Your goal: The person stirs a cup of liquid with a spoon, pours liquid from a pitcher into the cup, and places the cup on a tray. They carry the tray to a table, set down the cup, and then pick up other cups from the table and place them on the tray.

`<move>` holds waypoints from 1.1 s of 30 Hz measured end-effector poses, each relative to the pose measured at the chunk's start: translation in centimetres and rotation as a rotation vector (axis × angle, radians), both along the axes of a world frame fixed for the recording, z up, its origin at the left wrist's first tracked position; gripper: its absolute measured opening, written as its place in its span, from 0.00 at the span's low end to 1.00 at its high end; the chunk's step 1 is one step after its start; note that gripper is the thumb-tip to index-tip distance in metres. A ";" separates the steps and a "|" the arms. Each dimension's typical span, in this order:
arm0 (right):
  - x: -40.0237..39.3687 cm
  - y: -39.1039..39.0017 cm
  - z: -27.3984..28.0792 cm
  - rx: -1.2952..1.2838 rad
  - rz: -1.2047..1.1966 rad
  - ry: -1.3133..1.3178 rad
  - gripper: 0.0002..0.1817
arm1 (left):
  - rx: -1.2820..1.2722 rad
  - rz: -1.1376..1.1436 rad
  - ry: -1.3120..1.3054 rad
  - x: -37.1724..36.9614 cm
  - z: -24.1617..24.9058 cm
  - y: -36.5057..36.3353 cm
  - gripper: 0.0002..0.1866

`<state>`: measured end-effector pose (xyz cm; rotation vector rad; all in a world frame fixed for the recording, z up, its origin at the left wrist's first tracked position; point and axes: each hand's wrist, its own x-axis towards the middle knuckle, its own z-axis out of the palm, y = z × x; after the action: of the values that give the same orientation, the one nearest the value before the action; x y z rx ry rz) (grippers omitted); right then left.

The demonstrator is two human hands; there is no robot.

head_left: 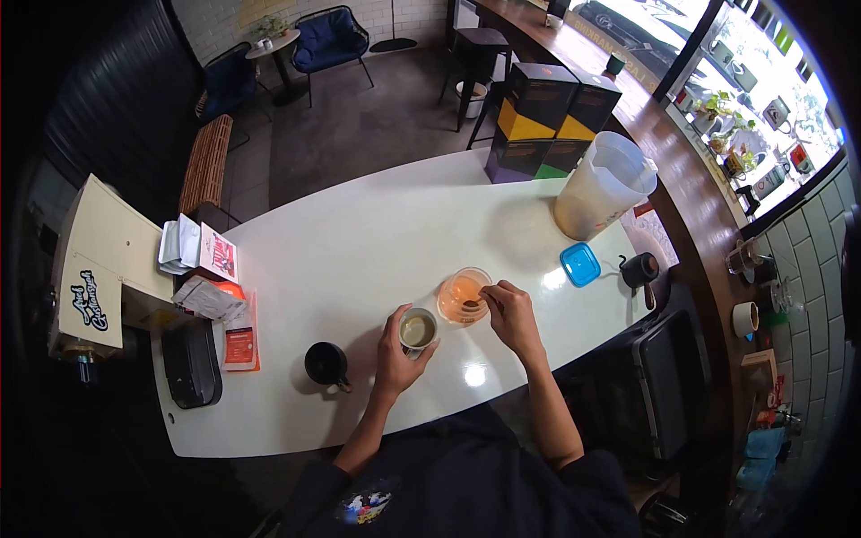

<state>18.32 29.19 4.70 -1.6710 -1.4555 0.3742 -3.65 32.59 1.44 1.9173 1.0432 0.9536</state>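
My left hand [396,357] is wrapped round a small pale cup [417,316], which has a light, cloudy content inside. Just right of it on the white table stands a see-through plastic tub [446,312] that looks orange inside. Over the tub's right rim, my right hand [511,316] pinches what looks like a small spoon [472,305]; its dark end is down in the tub, and the fingers cover most of its handle. A black mug [326,363] sits left of my left hand, apart from it.
On the right of the white table [359,224] are a blue lid [580,264], a tall plastic pitcher [605,188] and a black gooseneck kettle [639,269]. Stacked boxes [541,117] stand at the far edge. A cream machine [112,269], packets [239,336] and a black tray [193,363] occupy the left.
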 end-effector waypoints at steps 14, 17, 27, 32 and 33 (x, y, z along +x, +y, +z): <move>0.0 -2.1 1.9 0.132 -0.111 0.047 0.09 | -0.017 0.064 -0.009 1.8 -0.7 -0.2 0.36; 0.2 -3.0 2.3 0.174 -0.153 0.103 0.09 | -0.007 0.074 0.002 1.9 -0.8 -0.1 0.36; 1.2 -5.2 0.3 0.288 -0.295 0.771 0.11 | -0.001 0.060 -0.027 2.3 -1.2 0.2 0.34; 0.2 -5.6 -0.9 0.279 -0.282 0.854 0.12 | 0.008 0.083 -0.049 2.3 -1.8 0.3 0.34; 0.1 -5.6 -0.9 0.290 -0.293 0.876 0.13 | 0.007 0.081 -0.049 2.3 -2.0 0.3 0.34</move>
<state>18.40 23.56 3.75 -1.2102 -0.5721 0.5982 -1.33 32.87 -0.55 1.8599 1.0972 1.0462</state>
